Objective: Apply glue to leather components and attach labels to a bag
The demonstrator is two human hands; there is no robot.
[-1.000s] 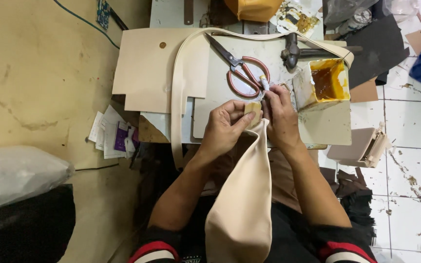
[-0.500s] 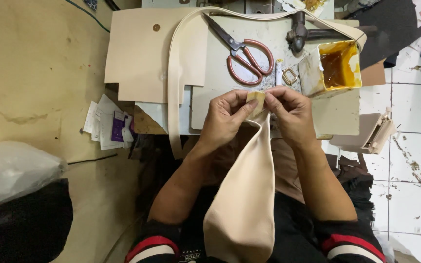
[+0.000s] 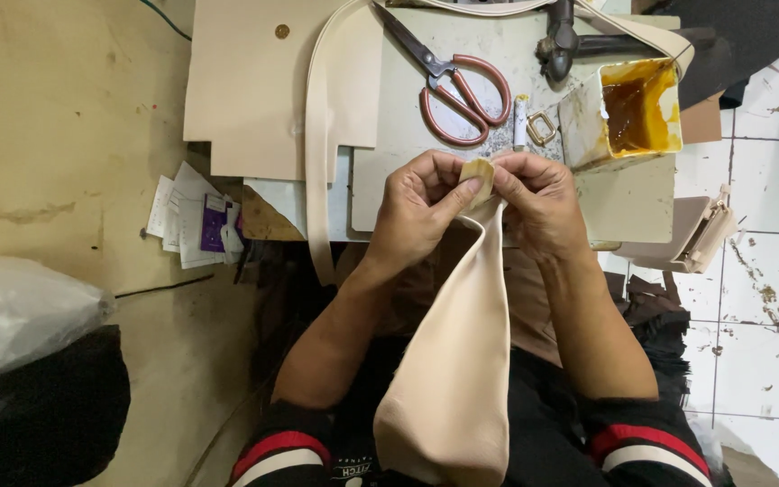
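Left hand [image 3: 421,212] and right hand [image 3: 538,203] both pinch shut on the folded tip of the beige leather panel [image 3: 462,361], held above the lap. Advisable: even thumb pressure, edges aligned. Scissors [image 3: 457,86], glue tin [image 3: 628,113] beyond.

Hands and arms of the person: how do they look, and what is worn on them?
Both the left hand and the right hand are bare: no gloves, rings or watch can be seen. The forearms are uncovered. Short black sleeves end above the elbows, each with a red and a white stripe at the cuff.
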